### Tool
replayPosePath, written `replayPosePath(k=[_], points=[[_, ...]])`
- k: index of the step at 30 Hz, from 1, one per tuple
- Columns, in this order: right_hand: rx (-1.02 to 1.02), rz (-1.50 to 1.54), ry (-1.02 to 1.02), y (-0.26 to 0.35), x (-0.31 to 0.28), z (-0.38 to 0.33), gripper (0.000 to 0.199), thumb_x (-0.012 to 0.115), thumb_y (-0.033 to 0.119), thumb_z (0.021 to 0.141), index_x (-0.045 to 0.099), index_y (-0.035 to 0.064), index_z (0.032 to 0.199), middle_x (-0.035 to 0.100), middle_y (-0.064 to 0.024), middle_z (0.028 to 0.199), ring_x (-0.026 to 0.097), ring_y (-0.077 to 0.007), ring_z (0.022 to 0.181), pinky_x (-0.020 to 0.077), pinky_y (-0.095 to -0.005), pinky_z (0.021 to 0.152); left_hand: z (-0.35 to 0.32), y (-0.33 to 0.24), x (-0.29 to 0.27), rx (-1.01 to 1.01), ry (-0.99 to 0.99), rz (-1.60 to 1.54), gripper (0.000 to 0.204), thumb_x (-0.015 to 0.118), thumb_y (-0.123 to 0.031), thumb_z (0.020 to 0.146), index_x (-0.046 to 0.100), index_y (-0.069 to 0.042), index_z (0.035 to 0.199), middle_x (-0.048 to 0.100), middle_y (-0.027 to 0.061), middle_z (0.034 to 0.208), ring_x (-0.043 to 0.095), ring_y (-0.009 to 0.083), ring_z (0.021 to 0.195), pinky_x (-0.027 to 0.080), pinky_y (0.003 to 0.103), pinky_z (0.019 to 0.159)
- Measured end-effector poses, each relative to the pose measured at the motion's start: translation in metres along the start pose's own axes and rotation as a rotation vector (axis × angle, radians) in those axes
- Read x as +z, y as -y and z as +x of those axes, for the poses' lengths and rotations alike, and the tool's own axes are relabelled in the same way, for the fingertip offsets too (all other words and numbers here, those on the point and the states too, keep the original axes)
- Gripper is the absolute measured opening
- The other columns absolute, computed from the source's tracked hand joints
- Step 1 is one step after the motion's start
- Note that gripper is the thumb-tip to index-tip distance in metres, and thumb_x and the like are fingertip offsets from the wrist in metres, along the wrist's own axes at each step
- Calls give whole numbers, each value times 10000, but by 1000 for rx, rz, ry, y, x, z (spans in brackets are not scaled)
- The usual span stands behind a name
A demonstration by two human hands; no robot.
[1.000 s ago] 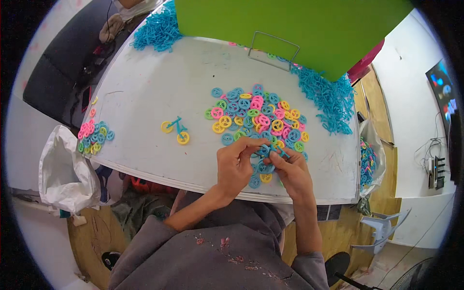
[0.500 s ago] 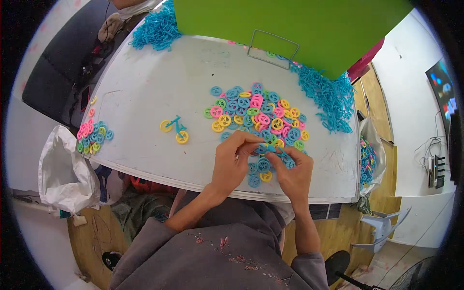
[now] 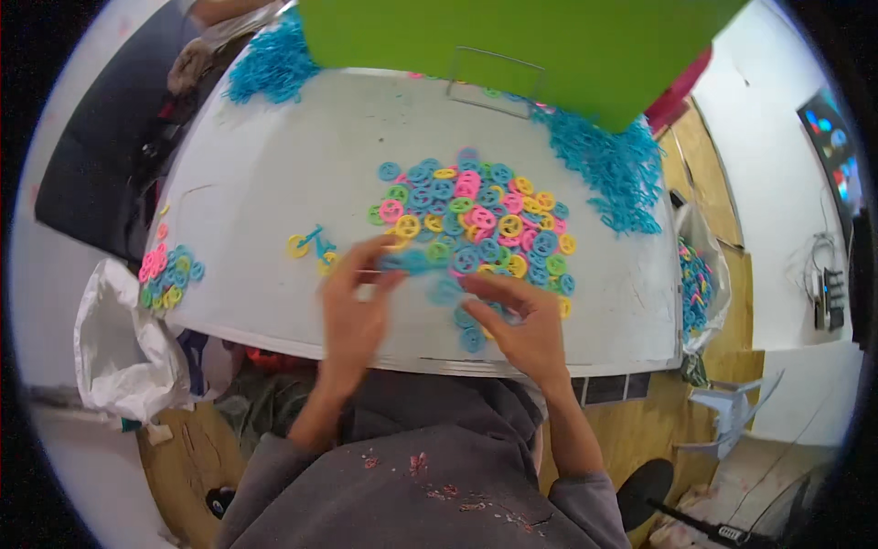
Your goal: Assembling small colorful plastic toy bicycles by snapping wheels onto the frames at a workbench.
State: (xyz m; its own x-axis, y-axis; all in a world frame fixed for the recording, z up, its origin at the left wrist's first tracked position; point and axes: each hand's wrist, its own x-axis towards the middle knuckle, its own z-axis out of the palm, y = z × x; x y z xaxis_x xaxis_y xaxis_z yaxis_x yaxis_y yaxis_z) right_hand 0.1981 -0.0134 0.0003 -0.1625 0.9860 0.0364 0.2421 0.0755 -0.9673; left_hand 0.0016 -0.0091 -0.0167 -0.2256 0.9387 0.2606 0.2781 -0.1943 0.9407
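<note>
My left hand (image 3: 352, 306), at the near side of the table, pinches a blue plastic toy bicycle (image 3: 416, 260), smeared by motion. My right hand (image 3: 521, 325) is just to its right, thumb and forefinger apart, with nothing plainly between them. A blurred blue wheel (image 3: 444, 291) shows by its fingertips; I cannot tell whether it is attached to the toy. Beyond both hands spreads a pile of small spoked wheels (image 3: 482, 218) in blue, pink, yellow and green. Left of my left hand lies a small toy bicycle (image 3: 315, 236) with a blue frame and yellow wheels, partly covered by that hand.
Heaps of blue plastic pieces lie at the far left (image 3: 274, 62) and far right (image 3: 613, 174). A green panel (image 3: 512, 55) stands at the back, a wire stand (image 3: 498, 55) before it. More wheels (image 3: 169, 274) sit at the left edge, above a white bag (image 3: 133, 343).
My hands have separated. The left has moved left with the blue toy bicycle; the right has drawn slightly left and let go of it. The whole view has shifted a little.
</note>
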Motion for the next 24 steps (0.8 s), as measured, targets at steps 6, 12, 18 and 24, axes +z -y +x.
replayPosePath(k=[6,12,18,24], points=[[-133,-297,-439,-32,-86,24,178,687,72,832,683,4,996,707,-74,897,646,-121,806,502,-262,754,26,37,-83,-69,-217,284,174,617,-51,862,664,-29,1028,634,28,851,520,79,695,408,237,611],[-218,-843,-586,-77,-152,65,194,702,84,786,701,82,979,653,-91,915,601,-225,834,477,-338,773,25,58,-94,1,-358,679,211,638,-89,858,666,-88,1067,579,50,1041,481,172,857,371,283,699],[-433,-1149,-443,-100,-171,100,238,713,99,746,699,89,983,616,-85,969,537,-288,925,426,-392,861,18,24,-52,176,-397,595,222,611,-58,860,654,-98,1074,572,73,1081,502,228,1015,393,326,789],[-501,-967,-720,-69,-156,94,167,610,159,901,676,42,1000,640,-79,971,581,-244,956,449,-348,859,15,22,-12,271,-143,527,249,668,-5,776,642,-55,1019,573,107,1006,519,280,973,424,368,825]])
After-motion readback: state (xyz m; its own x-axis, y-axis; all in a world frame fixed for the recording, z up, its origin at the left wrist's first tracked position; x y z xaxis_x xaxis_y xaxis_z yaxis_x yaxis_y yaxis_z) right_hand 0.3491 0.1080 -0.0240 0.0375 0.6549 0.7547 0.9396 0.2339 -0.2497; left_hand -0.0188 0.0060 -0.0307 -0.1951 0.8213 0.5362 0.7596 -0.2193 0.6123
